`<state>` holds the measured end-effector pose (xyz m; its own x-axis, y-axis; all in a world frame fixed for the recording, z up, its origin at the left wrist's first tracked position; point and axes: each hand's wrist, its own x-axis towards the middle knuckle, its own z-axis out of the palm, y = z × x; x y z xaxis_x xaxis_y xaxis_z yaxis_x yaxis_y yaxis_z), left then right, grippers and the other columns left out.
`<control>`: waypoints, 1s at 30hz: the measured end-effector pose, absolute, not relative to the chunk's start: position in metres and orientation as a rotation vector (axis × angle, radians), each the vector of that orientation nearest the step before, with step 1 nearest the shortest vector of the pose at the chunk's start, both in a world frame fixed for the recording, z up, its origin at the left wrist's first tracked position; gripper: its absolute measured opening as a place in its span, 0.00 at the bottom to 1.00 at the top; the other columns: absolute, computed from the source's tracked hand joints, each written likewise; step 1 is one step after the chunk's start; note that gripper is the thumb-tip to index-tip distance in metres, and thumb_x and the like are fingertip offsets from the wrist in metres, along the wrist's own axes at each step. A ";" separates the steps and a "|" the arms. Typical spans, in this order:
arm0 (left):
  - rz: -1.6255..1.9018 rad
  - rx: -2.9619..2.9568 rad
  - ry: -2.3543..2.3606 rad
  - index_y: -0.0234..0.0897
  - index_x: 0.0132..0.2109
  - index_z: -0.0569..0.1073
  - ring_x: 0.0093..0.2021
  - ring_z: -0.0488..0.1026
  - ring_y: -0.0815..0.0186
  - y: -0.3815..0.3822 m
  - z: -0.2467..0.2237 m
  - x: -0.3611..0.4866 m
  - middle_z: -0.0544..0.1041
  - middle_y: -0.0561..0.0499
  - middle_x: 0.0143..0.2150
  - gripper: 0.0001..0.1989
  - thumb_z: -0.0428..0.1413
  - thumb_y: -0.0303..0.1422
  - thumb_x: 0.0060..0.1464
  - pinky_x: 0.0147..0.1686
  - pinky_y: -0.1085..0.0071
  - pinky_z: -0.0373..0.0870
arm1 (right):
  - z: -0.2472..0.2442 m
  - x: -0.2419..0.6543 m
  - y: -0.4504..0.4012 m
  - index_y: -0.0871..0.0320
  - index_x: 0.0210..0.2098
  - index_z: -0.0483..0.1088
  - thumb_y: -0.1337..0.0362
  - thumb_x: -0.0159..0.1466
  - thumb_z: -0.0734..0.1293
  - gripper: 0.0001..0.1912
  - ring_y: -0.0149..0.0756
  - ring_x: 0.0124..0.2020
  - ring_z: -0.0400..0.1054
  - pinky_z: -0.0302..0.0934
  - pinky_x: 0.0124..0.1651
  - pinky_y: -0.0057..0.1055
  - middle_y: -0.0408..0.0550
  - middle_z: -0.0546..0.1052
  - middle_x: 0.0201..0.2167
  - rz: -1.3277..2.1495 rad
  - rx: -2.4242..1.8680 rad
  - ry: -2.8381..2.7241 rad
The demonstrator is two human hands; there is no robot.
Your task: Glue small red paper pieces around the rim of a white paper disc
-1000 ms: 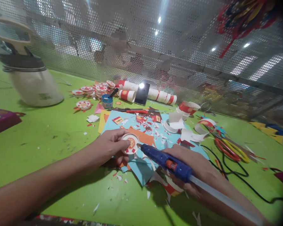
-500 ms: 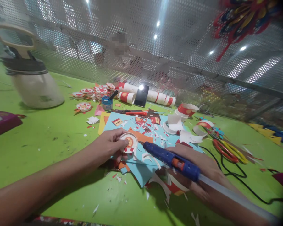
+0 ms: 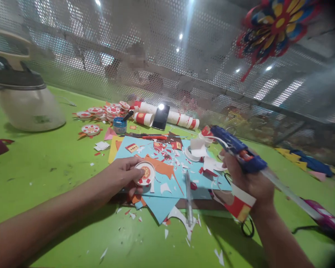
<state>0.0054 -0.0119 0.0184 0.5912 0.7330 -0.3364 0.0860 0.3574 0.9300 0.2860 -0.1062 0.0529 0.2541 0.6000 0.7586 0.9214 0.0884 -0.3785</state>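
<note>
My left hand [image 3: 128,174] is closed on a round white disc [image 3: 144,174] with a red and gold emblem and small red squares by its rim. In my right hand [image 3: 249,182] is a blue glue gun [image 3: 237,149], raised and tilted, with a long translucent glue stick [image 3: 286,191] out of its back. Just below that hand hangs a curled white and red paper cutout [image 3: 241,203]; whether it clings to the gun or the hand I cannot tell. Light blue sheets [image 3: 162,208] lie under the disc, strewn with scraps and an orange paper piece [image 3: 156,165]. A clear pen-like stick [image 3: 188,197] lies to their right.
Decorated discs [image 3: 113,110] are piled at the back left near a blue-lidded jar [image 3: 120,125]. A phone [image 3: 161,116] leans against white and red paper cups [image 3: 178,118]. A sprayer bottle [image 3: 25,108] stands left; a white roll [image 3: 192,152] lies right of centre.
My right hand has lifted the glue gun up and right, away from the disc. The red and white paper piece has risen with it. My left hand still holds the disc.
</note>
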 end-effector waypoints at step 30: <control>0.673 1.035 0.903 0.37 0.33 0.65 0.22 0.68 0.70 -0.005 0.021 0.001 0.72 0.49 0.28 0.08 0.59 0.27 0.50 0.16 0.76 0.66 | 0.053 0.222 -0.082 0.60 0.28 0.72 0.68 0.62 0.67 0.06 0.31 0.25 0.65 0.60 0.30 0.29 0.45 0.74 0.25 0.205 -1.513 -2.127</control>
